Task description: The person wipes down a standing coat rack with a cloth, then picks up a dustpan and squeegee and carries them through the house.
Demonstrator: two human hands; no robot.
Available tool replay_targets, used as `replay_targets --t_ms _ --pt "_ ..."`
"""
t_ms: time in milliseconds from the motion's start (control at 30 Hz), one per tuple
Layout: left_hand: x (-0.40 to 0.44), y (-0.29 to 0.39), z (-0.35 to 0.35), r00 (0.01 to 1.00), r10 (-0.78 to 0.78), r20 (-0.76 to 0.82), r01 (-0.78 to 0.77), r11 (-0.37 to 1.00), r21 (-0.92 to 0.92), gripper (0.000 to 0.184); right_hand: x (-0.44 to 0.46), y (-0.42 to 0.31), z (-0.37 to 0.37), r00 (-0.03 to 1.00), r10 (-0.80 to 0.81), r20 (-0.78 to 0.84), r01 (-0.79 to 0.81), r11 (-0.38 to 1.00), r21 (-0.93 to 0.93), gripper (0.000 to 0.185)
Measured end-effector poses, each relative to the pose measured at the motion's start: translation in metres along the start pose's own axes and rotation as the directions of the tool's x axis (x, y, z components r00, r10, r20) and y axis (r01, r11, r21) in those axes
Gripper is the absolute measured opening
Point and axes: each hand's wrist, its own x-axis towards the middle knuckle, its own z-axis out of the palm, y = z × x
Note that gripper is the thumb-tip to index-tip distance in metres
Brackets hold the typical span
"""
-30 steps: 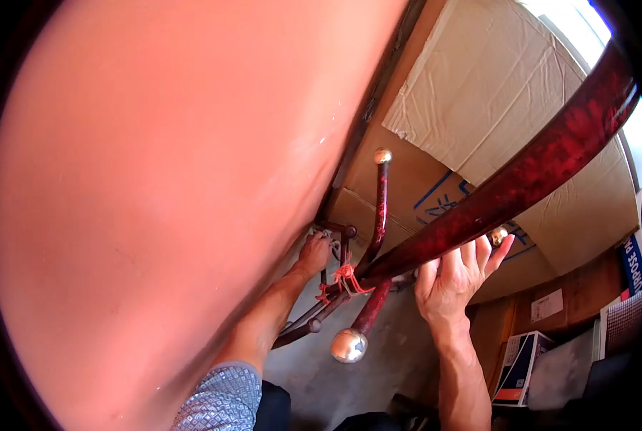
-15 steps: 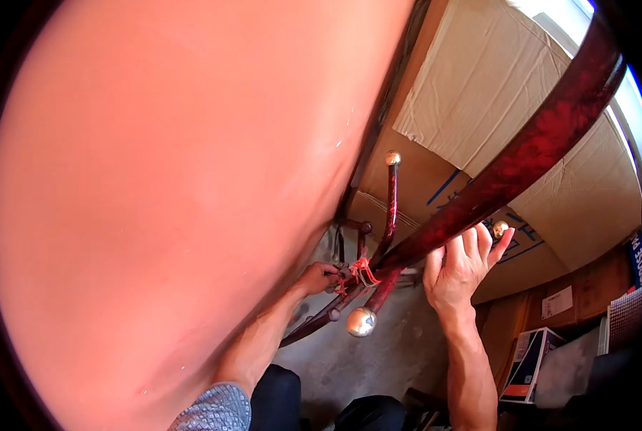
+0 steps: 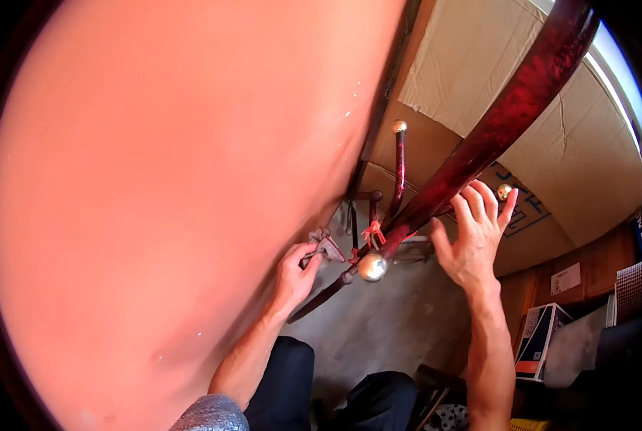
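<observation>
A dark red mottled pole (image 3: 507, 115) with ball-tipped arms, like a coat rack, slants across the right half of the head view. Orange-red string (image 3: 372, 233) is tied around it near the arms. Between the thumb and fingers of my left hand (image 3: 294, 279) is a crumpled greyish rag (image 3: 329, 249), held left of the string, apart from the pole. My right hand (image 3: 477, 248) has its fingers spread beside the pole's right side, near a gold ball (image 3: 505, 192). Whether its fingertips touch the pole I cannot tell. A silver ball (image 3: 372, 267) points toward me.
A large smooth salmon-pink surface (image 3: 177, 158) fills the left side. Cardboard sheets (image 3: 579, 158) stand behind the pole. Boxes (image 3: 543, 337) are at the lower right, and concrete floor (image 3: 378, 323) shows below.
My left hand has drawn back from the string with the rag now plainly visible. My right hand has opened and come away from the pole. The view has shifted slightly.
</observation>
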Motion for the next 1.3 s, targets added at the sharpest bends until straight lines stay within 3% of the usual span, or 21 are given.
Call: replay_targets --t_ms 33,200,300,333,467,633,767,833,1000,1067,1100,1133,1167,1200,1233,1300 --pt "-0.012 0.003 -0.007 1.000 -0.020 -0.014 0.018 0.995 -0.102 0.023 -0.001 0.002 -0.002 1.000 -0.022 0.013 0.022 1.000 -0.016 0.043" --pt "-0.067 0.035 -0.032 1.000 0.023 -0.017 -0.025 0.993 -0.113 0.024 -0.001 0.002 -0.004 0.999 -0.048 -0.004 0.048 0.996 -0.071 0.043" --pt "-0.086 0.071 -0.036 0.988 0.021 0.155 -0.024 1.000 0.016 0.031 0.001 0.001 -0.006 0.999 -0.049 -0.010 0.047 0.993 -0.107 0.041" --pt "-0.087 0.070 -0.028 0.981 0.131 0.145 -0.146 0.984 0.103 0.039 0.001 0.002 -0.006 0.999 -0.046 -0.010 0.044 0.993 -0.113 0.041" --pt "-0.082 0.063 -0.009 0.988 0.081 0.130 -0.103 0.979 0.174 0.047 0.000 0.002 -0.004 0.999 -0.037 -0.037 0.032 0.991 -0.132 0.040" --pt "-0.087 0.050 0.003 0.995 0.068 0.080 -0.078 0.988 0.136 0.046 -0.003 0.002 -0.004 0.999 -0.015 -0.042 0.010 0.994 -0.109 0.040" --pt "-0.099 0.056 0.001 0.998 -0.037 0.049 0.037 0.999 -0.005 0.040 -0.008 0.007 0.000 1.000 0.009 -0.015 -0.009 0.998 -0.062 0.045" --pt "-0.104 0.069 0.001 0.992 -0.097 0.082 0.121 0.920 -0.372 0.041 -0.011 0.009 0.000 1.000 0.025 -0.013 -0.025 0.999 -0.019 0.054" --pt "-0.111 0.109 0.005 0.989 -0.036 0.141 0.099 0.880 -0.465 0.039 -0.050 -0.039 -0.016 0.925 0.265 -0.273 -0.205 0.951 0.230 0.060" --pt "-0.112 0.120 0.015 0.990 -0.010 0.143 0.077 0.880 -0.469 0.039 -0.096 -0.079 -0.006 0.888 0.425 -0.178 -0.260 0.781 0.568 0.061" --pt "-0.111 0.124 0.018 0.992 0.008 0.128 0.054 0.880 -0.472 0.039 -0.121 -0.097 0.002 0.899 0.438 -0.027 -0.305 0.668 0.679 0.065" --pt "-0.111 0.126 0.018 0.976 0.024 0.218 0.065 0.919 -0.390 0.039 -0.153 -0.123 0.029 0.836 0.516 0.189 -0.377 0.289 0.880 0.066" --pt "-0.111 0.129 0.017 0.951 0.030 0.308 0.068 0.951 -0.302 0.040 -0.163 -0.138 0.023 0.751 0.460 0.474 -0.491 -0.091 0.866 0.062" --pt "-0.109 0.135 0.014 0.918 -0.022 0.397 0.132 0.959 -0.253 0.040 -0.176 -0.151 0.036 0.717 0.570 0.402 -0.443 -0.073 0.894 0.051" --pt "-0.105 0.140 0.010 0.875 -0.076 0.477 0.192 0.961 -0.199 0.040 -0.183 -0.148 0.039 0.711 0.579 0.399 -0.440 -0.076 0.895 0.051" --pt "-0.088 0.125 0.005 0.955 0.007 0.295 -0.045 0.991 0.124 0.042 -0.194 -0.140 0.042 0.444 0.470 0.763 -0.480 -0.594 0.646 0.043"
